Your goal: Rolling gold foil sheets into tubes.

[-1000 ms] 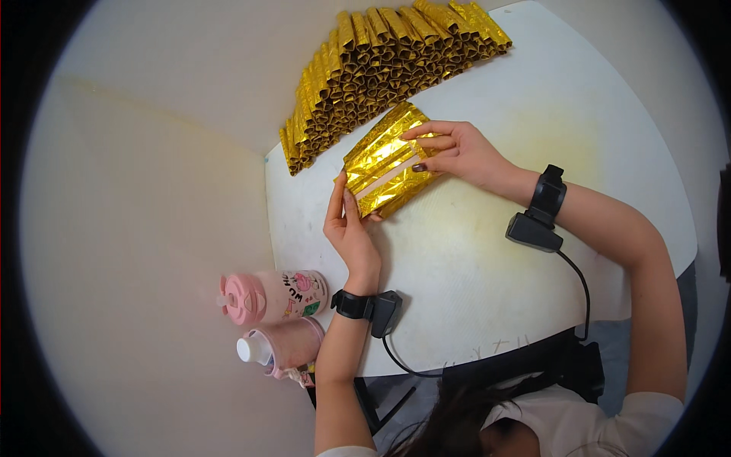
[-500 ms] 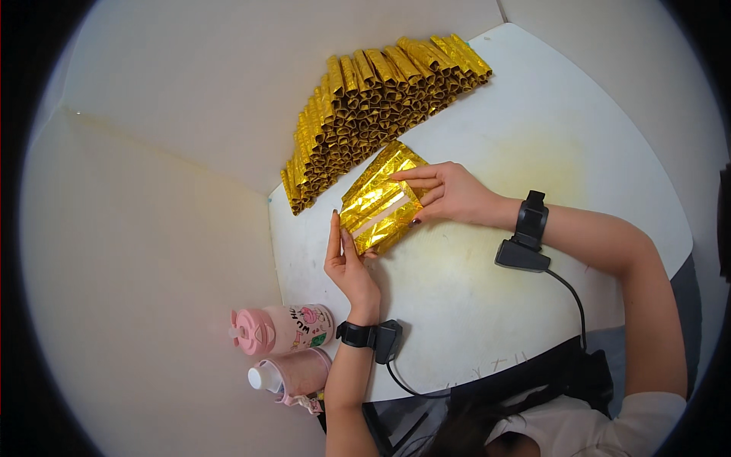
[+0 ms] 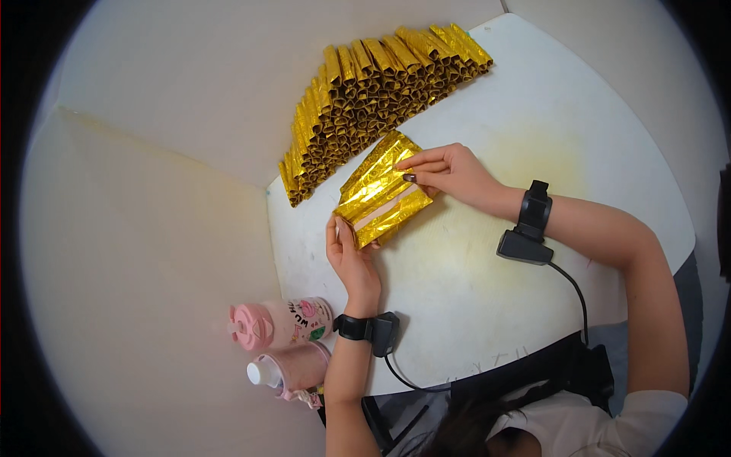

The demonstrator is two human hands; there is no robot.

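Shiny gold foil paper (image 3: 378, 181) with a pale strip across it lies between my two hands in the middle of the table. More foil seems to lie underneath, though how many sheets there are I cannot tell. My left hand (image 3: 354, 263) pinches the near left corner, thumb on top and fingers partly hidden below. At the right edge, my right hand (image 3: 466, 179) is closed on the foil between thumb and fingers. Just beyond the paper rises a big sloping stack of rolled gold foil tubes (image 3: 365, 99), their ends facing me.
The white table (image 3: 518, 305) meets a pale wall (image 3: 175, 251) on the left. By that wall are a pink-lidded bottle (image 3: 285, 324) and a pink bottle with a white cap (image 3: 301, 367). Black wrist straps with boxes (image 3: 525, 245) trail cables toward my body.
My right thumb has moved from the foil's edge to its upper face. The foil has turned slightly between my hands, and my left thumb lies further over its corner.
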